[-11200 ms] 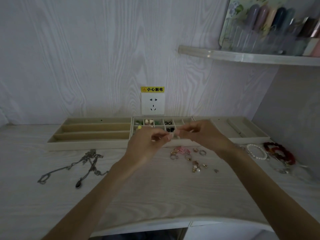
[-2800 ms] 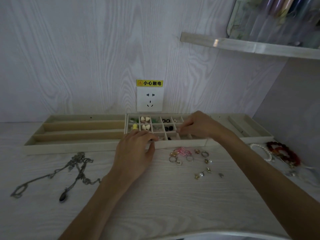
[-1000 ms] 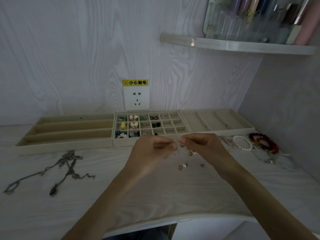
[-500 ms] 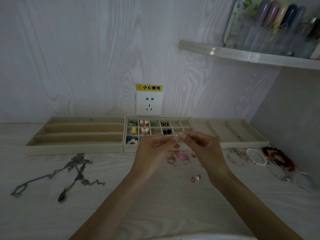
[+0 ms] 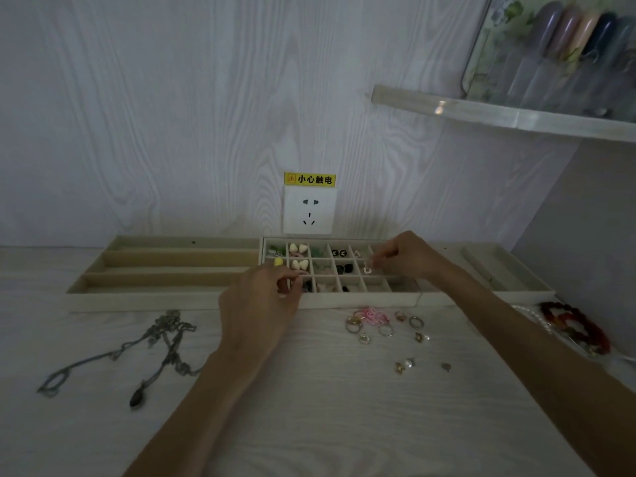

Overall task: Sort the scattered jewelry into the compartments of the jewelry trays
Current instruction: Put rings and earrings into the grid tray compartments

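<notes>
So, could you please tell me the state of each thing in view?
Middle tray: partly filled.
Left tray: empty.
Right hand: pinching a small earring over the middle tray.
Left hand: fingers curled at the tray's front; contents unclear.
Rings: loose on the table.
Necklaces: tangled, unsorted.

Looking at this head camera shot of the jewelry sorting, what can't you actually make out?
- Head view: whatever the right hand pinches over the beige gridded earring tray is too small and dim to identify.
- The left hand covers the tray's front-left compartments; whether it holds anything is hidden by its curled fingers.
- The white pearl bracelet is partly behind the right forearm.
- The dark red bead bracelet blurs near the right edge.
</notes>
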